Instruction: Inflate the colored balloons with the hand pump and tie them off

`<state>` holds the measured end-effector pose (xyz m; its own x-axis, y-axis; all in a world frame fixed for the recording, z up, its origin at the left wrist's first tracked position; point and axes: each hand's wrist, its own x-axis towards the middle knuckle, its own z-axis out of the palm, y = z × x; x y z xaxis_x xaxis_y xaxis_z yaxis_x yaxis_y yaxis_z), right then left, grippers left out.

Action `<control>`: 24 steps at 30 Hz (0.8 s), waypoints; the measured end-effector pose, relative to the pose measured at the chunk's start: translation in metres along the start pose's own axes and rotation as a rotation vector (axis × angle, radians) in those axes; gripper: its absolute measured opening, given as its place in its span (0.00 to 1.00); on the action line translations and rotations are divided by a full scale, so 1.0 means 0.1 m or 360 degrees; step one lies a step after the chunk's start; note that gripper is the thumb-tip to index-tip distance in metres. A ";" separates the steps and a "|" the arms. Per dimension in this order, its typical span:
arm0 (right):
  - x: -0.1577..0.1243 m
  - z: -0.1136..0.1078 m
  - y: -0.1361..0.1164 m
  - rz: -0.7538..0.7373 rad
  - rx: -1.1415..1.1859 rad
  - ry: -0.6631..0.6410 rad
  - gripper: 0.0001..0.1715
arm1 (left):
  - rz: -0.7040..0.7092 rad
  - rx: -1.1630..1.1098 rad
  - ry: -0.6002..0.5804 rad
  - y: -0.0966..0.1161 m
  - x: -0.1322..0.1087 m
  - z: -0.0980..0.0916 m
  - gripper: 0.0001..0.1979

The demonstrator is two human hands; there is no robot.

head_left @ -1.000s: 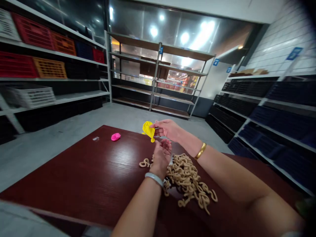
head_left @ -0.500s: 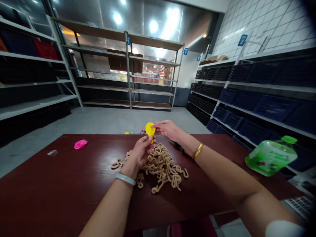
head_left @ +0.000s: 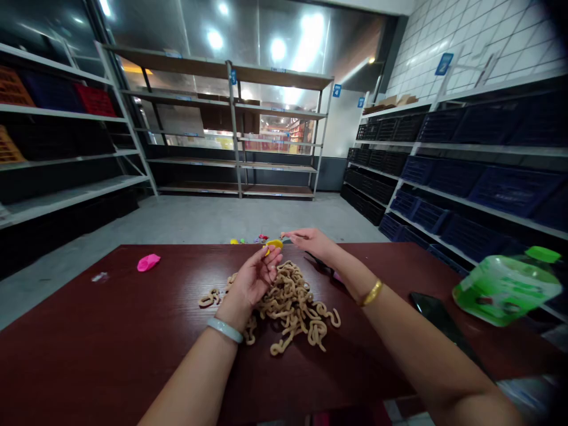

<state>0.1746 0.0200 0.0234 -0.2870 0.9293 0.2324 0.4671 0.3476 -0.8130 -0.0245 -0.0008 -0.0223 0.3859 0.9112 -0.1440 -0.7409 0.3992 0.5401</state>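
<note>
A small yellow balloon (head_left: pixel 274 244) is stretched flat between my two hands above the table. My left hand (head_left: pixel 255 277) pinches its near end with the fingertips, palm turned up. My right hand (head_left: pixel 309 241) pinches the far end, fingers closed. Right below both hands lies a heap of tan twisted cord (head_left: pixel 290 302) on the dark red table (head_left: pixel 115 331). A jade bangle is on my left wrist and a gold one on my right.
A pink balloon (head_left: pixel 148 262) lies at the table's far left. Small coloured bits (head_left: pixel 248 240) sit at the far edge. A black phone (head_left: pixel 437 315) and a green bottle (head_left: pixel 506 287) are at the right. Shelving racks line the room.
The yellow balloon, held upright before, is now pulled out flat and lower between my hands. The camera view swung right, then settled.
</note>
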 end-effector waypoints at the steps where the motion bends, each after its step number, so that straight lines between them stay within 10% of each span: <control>1: -0.08 -0.10 0.08 0.0040 -0.0130 0.0007 0.22 | -0.0008 -0.0093 0.0037 0.03 0.01 -0.01 0.05; 6: -0.55 -0.60 0.53 0.0749 -0.1389 -0.0300 0.39 | 0.0031 -0.0428 0.0145 0.14 0.06 -0.06 0.07; 11: -0.76 -0.70 0.68 0.0912 -0.1460 -0.0436 0.28 | 0.0127 -0.0511 0.0243 0.18 0.08 -0.12 0.07; 17: -0.72 -0.25 0.35 0.0199 -0.1256 0.0204 0.31 | 0.0295 -0.0485 0.0313 0.16 0.13 -0.17 0.07; 24: -0.76 0.15 0.10 -0.0023 -0.0540 0.0123 0.27 | 0.0223 -0.0327 0.0302 0.02 0.11 -0.12 0.09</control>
<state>0.1891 -0.0493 -0.0104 -0.2375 0.9262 0.2927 0.7185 0.3703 -0.5888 -0.0283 0.0115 -0.0325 0.1771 0.9538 -0.2428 -0.8827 0.2630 0.3894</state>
